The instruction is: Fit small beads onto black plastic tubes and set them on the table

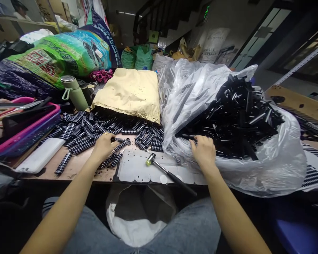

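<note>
1. Viewing remotely, I log the worktop [79, 167] as the largest item; everything below sits on it, in front of the wearer's knees.
2. Clear plastic bag [267, 178], right side: lies slumped with its mouth open, full of black strips [241, 121] at mixed angles.
3. Cream sack [129, 90], far centre: stands behind the work area, left of the bag.
4. Patterned rods [87, 128], dark with pale checks: heaped in front of the sack, spreading left and up against the bag's left flank.
5. Pale plate [137, 158]: flat at the near edge, between the two hands.
6. Hammer [172, 176]: on the plate, head pointing away and left, handle running near-right past the table edge. I see neither hand touching it; its handle is nearer the right.
7. Right hand [205, 151]: over the bag's near-left rim, fingers loosely bent among the closest strips. I cannot tell whether it grips film, a strip or nothing.
8. Left hand [105, 146]: at the heap's near-right fringe, thumb and forefinger close together by a small dark part. Grip unconfirmed from this angle.
9. Key relation: a ring-ended rod [122, 144] lies just right of the left fingertips, long axis slanting away to the right. I judge the left hand clearly nearer; the right is well apart, across the plate.
10. Dark specks [138, 176]: smallest entry, scattered over the plate.
</note>
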`<move>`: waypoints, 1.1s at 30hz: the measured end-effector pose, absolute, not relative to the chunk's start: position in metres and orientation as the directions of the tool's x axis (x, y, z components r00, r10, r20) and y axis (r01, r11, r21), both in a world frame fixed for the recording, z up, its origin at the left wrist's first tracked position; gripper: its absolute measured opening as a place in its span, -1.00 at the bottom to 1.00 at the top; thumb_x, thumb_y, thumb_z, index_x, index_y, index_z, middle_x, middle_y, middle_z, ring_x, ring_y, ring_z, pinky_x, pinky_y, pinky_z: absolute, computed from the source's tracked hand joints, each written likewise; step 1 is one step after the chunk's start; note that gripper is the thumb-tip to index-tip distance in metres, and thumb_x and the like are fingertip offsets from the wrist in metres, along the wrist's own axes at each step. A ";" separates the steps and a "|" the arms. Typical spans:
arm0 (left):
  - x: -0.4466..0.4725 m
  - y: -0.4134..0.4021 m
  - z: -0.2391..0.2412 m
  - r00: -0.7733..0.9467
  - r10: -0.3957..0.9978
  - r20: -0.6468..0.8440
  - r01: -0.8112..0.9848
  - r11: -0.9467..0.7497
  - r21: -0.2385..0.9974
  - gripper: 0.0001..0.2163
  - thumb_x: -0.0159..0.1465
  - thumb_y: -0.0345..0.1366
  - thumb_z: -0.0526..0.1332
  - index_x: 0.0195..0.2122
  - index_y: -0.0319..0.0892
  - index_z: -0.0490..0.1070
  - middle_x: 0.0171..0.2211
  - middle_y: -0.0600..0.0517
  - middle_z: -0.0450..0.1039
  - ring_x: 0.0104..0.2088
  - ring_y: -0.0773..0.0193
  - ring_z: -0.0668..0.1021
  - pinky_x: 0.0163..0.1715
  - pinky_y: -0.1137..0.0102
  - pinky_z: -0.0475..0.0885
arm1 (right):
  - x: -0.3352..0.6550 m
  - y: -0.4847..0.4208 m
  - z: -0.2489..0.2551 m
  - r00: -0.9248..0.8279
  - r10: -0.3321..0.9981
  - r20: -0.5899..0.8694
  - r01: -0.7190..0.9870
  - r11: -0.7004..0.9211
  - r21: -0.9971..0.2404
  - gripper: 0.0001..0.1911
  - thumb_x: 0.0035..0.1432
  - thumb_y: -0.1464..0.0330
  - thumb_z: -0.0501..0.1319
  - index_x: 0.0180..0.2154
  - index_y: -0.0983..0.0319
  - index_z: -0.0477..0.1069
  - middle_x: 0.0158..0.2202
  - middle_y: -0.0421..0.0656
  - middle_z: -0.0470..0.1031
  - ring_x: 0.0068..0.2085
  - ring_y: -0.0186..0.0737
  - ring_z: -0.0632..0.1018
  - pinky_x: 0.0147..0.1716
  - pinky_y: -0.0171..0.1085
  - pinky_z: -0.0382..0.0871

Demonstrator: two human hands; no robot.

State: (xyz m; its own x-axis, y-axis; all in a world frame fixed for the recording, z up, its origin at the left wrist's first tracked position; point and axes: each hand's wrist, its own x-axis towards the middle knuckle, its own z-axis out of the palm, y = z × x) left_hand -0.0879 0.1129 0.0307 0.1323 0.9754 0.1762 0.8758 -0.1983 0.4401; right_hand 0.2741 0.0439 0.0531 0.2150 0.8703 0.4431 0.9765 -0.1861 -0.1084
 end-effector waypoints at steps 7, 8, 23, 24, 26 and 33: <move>-0.041 0.057 0.014 0.324 0.917 0.233 0.595 -0.389 0.703 -0.83 0.12 -0.24 0.15 -0.32 -0.21 0.40 -0.32 -0.07 0.40 -0.30 0.18 0.44 -0.25 0.31 0.33 | 0.265 0.042 0.052 0.259 0.846 0.466 0.799 0.083 -0.595 -0.86 0.06 0.33 0.13 -0.34 0.23 0.41 -0.35 -0.13 0.47 -0.32 -0.23 0.44 -0.27 -0.22 0.31; -0.032 0.053 0.007 0.308 0.913 0.269 0.545 -0.401 0.737 -0.82 0.14 -0.23 0.14 -0.29 -0.20 0.39 -0.30 -0.07 0.40 -0.26 0.17 0.44 -0.22 0.31 0.32 | 0.254 0.035 0.050 0.302 0.829 0.470 0.648 0.183 -0.739 -0.86 0.03 0.30 0.18 -0.34 0.22 0.40 -0.36 -0.15 0.46 -0.33 -0.27 0.44 -0.28 -0.25 0.32; -0.009 0.028 0.020 0.505 0.743 -0.440 -0.161 0.582 0.797 -0.73 -0.01 -0.12 0.26 -0.52 -0.23 0.29 -0.75 0.23 0.07 -0.78 0.54 0.12 -0.80 0.59 0.01 | 0.175 0.023 0.017 -0.267 0.946 -0.182 -0.464 -0.292 -0.836 -0.80 -0.16 0.34 0.36 -0.45 0.23 0.37 -0.50 -0.28 0.41 -0.57 -0.52 0.37 -0.55 -0.47 0.29; -0.010 0.028 0.018 0.503 0.739 -0.449 -0.178 0.596 0.783 -0.72 -0.02 -0.12 0.26 -0.52 -0.23 0.28 -0.75 0.23 0.07 -0.78 0.54 0.12 -0.81 0.59 -0.01 | 0.174 0.025 0.014 -0.253 0.948 -0.192 -0.444 -0.290 -0.848 -0.77 -0.18 0.33 0.37 -0.46 0.23 0.37 -0.51 -0.29 0.40 -0.57 -0.52 0.36 -0.55 -0.47 0.29; -0.013 0.027 0.017 0.542 0.726 -0.422 -0.169 0.587 0.792 -0.71 -0.04 -0.13 0.29 -0.53 -0.24 0.28 -0.74 0.22 0.09 -0.78 0.55 0.13 -0.80 0.59 -0.01 | 0.172 0.028 0.011 -0.229 0.949 -0.216 -0.410 -0.295 -0.863 -0.74 -0.20 0.29 0.37 -0.46 0.23 0.35 -0.52 -0.29 0.38 -0.56 -0.50 0.37 -0.52 -0.43 0.32; -0.003 0.034 0.010 0.334 0.908 -0.252 -0.120 0.306 0.944 -0.73 -0.06 -0.17 0.33 -0.56 -0.27 0.32 -0.64 0.14 0.28 -0.63 0.46 0.33 -0.61 0.53 0.23 | 0.149 0.012 0.021 -0.078 0.972 0.222 0.476 0.231 -0.848 -0.06 -0.38 0.15 0.40 0.09 0.13 0.11 0.15 -0.03 0.10 0.16 0.03 0.15 0.09 0.03 0.07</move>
